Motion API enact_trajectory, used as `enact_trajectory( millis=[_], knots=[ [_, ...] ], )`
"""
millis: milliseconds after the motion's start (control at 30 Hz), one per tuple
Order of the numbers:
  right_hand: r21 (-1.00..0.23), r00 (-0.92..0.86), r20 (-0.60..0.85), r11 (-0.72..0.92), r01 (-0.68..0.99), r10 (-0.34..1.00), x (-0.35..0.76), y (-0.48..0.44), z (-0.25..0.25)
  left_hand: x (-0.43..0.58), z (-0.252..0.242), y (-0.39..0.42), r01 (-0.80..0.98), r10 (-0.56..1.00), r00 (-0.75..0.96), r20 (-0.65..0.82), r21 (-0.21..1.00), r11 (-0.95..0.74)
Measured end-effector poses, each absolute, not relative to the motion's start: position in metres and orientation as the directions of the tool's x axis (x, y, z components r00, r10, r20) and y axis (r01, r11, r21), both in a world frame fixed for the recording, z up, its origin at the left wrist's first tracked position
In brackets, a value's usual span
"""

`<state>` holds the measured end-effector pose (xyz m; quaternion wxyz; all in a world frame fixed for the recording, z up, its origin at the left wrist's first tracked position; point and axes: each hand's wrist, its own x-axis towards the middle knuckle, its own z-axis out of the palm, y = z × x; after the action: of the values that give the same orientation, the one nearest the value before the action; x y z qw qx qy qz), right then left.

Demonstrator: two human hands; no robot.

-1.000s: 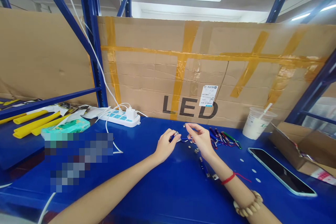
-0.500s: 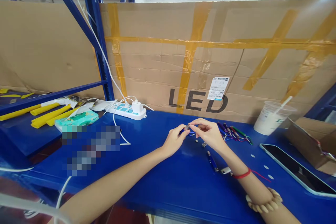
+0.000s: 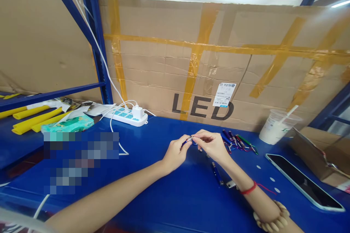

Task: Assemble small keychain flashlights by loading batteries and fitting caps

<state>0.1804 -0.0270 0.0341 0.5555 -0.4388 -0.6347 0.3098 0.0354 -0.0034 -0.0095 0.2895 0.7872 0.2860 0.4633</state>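
My left hand (image 3: 174, 153) pinches a small dark blue tube with a silver end (image 3: 189, 139) between thumb and fingers, just above the table. My right hand (image 3: 212, 147) is closed at the silver end, thumb and forefinger pressed together there; any tiny part between them is hidden. Below the right hand lies a slim blue penlight-like tube (image 3: 217, 174). Beside that tube, a small silver-and-white piece (image 3: 231, 184) is partly covered by the right wrist. Behind the right hand is a pile of coloured tubes with carabiner clips (image 3: 237, 141).
On the blue table (image 3: 153, 204), a phone (image 3: 304, 182), a plastic cup with a straw (image 3: 275, 127) and an open cardboard box (image 3: 317, 153) stand right. A white power strip (image 3: 128, 115) and a green tissue pack (image 3: 68, 123) lie left. Cardboard (image 3: 158, 62) walls the back.
The camera view has shifted slightly. Both hands stay together at the tube; its silver end now shows more between the fingertips.
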Motion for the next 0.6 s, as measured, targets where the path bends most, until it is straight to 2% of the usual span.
enact_trajectory(
  millis=[200, 433, 533, 600],
  knots=[
    [-0.854, -0.086, 0.411, 0.416, 0.312, 0.907, 0.187, -0.028, 0.036, 0.035, -0.012, -0.004, 0.264, 0.73, 0.378, 0.569, 0.69, -0.674],
    [-0.814, -0.102, 0.381, 0.385, 0.435, 0.919, 0.203, -0.021, 0.034, 0.042, -0.008, -0.003, 0.361, 0.789, 0.366, 0.494, 0.706, -0.609],
    [-0.744, -0.056, 0.405, 0.364, 0.56, 0.913, 0.219, -0.018, 0.039, 0.043, -0.006, -0.003, 0.406, 0.835, 0.324, 0.444, 0.732, -0.547],
    [-0.617, -0.005, 0.388, 0.264, 0.742, 0.921, 0.231, -0.018, 0.041, 0.043, -0.004, -0.002, 0.406, 0.861, 0.297, 0.413, 0.762, -0.505]
  ],
)
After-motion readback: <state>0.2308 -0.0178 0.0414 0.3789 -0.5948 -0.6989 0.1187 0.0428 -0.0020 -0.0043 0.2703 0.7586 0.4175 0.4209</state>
